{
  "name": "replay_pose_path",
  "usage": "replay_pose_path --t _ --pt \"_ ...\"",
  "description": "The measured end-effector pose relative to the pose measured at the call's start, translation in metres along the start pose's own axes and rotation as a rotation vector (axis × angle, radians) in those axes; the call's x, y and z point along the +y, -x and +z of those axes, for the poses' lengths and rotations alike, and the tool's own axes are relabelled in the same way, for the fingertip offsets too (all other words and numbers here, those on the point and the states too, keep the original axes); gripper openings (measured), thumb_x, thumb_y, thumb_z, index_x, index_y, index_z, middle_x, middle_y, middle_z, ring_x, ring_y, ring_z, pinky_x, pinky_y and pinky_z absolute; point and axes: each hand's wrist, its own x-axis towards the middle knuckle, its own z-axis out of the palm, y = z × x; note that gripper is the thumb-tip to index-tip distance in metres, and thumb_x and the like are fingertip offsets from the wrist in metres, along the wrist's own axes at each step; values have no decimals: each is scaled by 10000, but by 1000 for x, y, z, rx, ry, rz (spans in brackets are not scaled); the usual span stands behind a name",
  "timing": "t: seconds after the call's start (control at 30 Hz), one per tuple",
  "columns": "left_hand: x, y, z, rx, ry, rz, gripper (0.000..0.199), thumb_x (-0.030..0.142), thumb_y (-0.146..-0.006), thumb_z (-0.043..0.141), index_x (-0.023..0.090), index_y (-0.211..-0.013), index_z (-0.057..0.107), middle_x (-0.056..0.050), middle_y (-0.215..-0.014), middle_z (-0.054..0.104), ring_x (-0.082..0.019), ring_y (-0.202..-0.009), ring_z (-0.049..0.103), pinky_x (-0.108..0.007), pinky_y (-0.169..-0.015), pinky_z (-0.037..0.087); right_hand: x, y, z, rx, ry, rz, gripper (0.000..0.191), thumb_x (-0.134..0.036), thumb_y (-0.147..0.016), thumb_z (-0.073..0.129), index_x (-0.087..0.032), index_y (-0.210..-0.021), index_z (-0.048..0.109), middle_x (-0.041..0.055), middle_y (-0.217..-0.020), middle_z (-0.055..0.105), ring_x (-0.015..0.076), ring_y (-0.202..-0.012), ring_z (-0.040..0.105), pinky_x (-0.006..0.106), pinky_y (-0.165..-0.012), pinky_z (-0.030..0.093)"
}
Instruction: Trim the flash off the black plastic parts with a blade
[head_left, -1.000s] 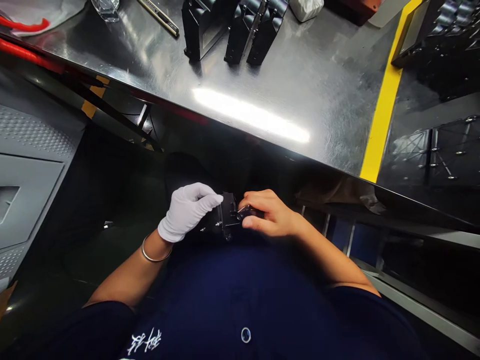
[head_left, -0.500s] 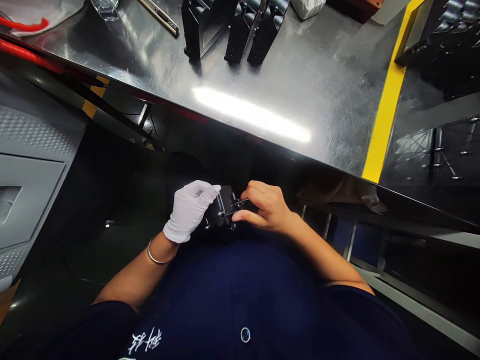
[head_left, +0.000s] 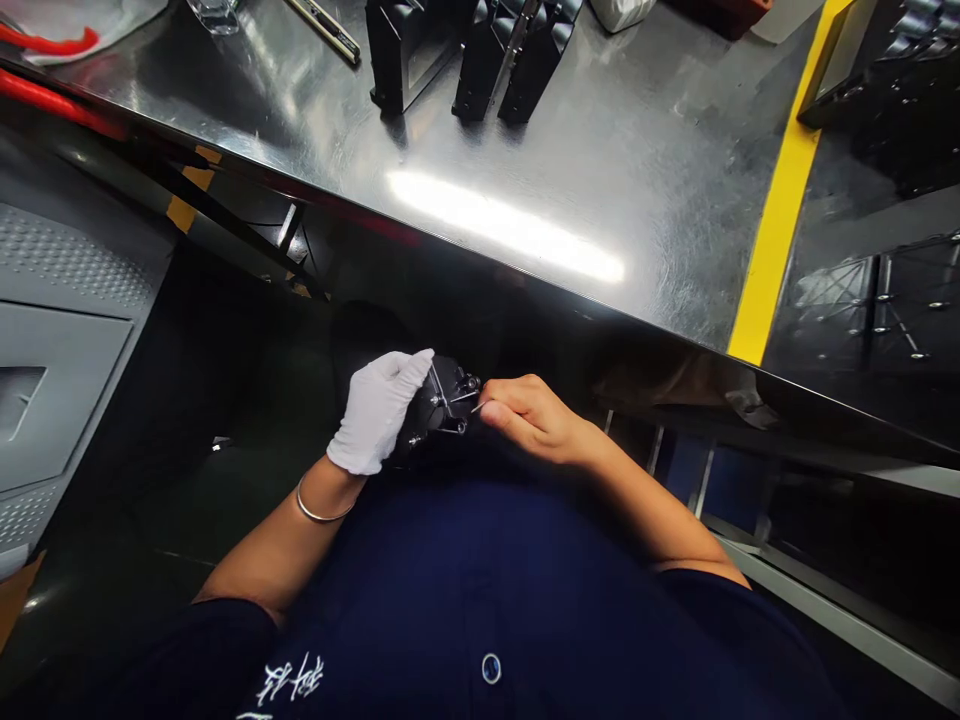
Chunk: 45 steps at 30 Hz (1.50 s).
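Note:
My left hand [head_left: 379,410], in a white glove, grips a small black part with thin metal rods [head_left: 444,395] in front of my body. Its left side is hidden by the glove. My right hand [head_left: 536,418], bare, is just right of the part with thumb and forefinger pinched together. A thin, pin-like metal piece [head_left: 478,407] sticks out from between these fingertips toward the part. Its exact kind is too small to tell.
On the metal table [head_left: 637,180] stand several black housings [head_left: 480,60]. A utility knife [head_left: 326,30] and a clear glass container [head_left: 214,14] lie left of them. Yellow tape [head_left: 776,230] crosses the table at right, beside more black parts [head_left: 900,130]. A grey cabinet [head_left: 60,390] stands at left.
My right hand has drawn back slightly to the right, off the black part, with the thin metal piece in its fingertips. The left hand has tilted the part and risen a little.

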Motion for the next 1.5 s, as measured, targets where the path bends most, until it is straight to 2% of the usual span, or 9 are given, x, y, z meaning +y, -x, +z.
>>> replay_pose_path --t 0.1,0.17,0.5,0.73,0.9,1.1,1.23,1.3,1.5 --pt "1 -4 -1 -35 -40 -38 437 477 -862 587 162 -575 491 1 -577 460 -90 -552 393 -213 -488 360 1 -1 6 282 181 60 429 -292 -1019 341 -54 -735 559 21 -661 484 -31 -615 369 105 -627 287" --pt "0 -5 -2 -69 -46 -51 430 484 -882 562 163 -601 516 -11 -613 496 -99 -577 412 -217 -509 378 2 -1 11 391 320 57 397 -293 -1001 401 -61 -738 587 26 -640 474 -18 -625 367 129 -648 287" --pt "-6 -7 -2 -103 -21 -48 439 507 -885 559 162 -617 513 -20 -625 522 -97 -567 432 -207 -507 395 6 0 22 491 540 48 320 -261 -962 493 -78 -729 614 27 -634 475 1 -649 350 173 -645 241" --pt "-10 -7 -4 -97 -15 -75 441 534 -878 566 167 -634 556 -32 -645 551 -111 -570 454 -233 -516 389 8 3 35 412 368 134 428 -327 -997 422 -66 -720 616 31 -650 511 -17 -637 398 143 -649 282" --pt "-6 -4 -5 -71 -49 -30 456 549 -866 570 170 -619 517 -2 -612 495 -102 -564 406 -234 -517 369 3 2 24 280 112 17 420 -277 -1000 397 -54 -714 609 20 -662 531 -44 -601 426 90 -622 332" --pt "2 -2 -6 -21 -32 -15 450 521 -856 585 163 -600 490 12 -591 462 -88 -555 388 -215 -498 356 -2 0 19 395 265 31 312 -225 -954 483 -71 -737 645 6 -675 553 -43 -614 424 89 -642 328" --pt "2 -2 -5 40 -24 20 432 443 -849 616 159 -556 471 15 -546 446 -82 -529 395 -207 -480 351 -5 3 16 232 152 124 398 -279 -982 440 -60 -708 628 4 -660 541 -58 -590 407 81 -603 291" --pt "2 -2 -3 68 4 22 388 410 -824 646 153 -564 515 12 -544 473 -82 -522 408 -206 -475 354 -7 4 11 142 75 173 441 -316 -996 409 -53 -716 624 8 -664 541 -65 -581 396 72 -594 277" --pt "1 4 1 111 42 75 301 398 -733 699 144 -609 594 0 -565 542 -89 -532 455 -206 -492 382 -5 6 -3 -43 -152 179 516 -373 -1002 382 -20 -668 556 7 -601 458 -72 -549 322 46 -570 261"
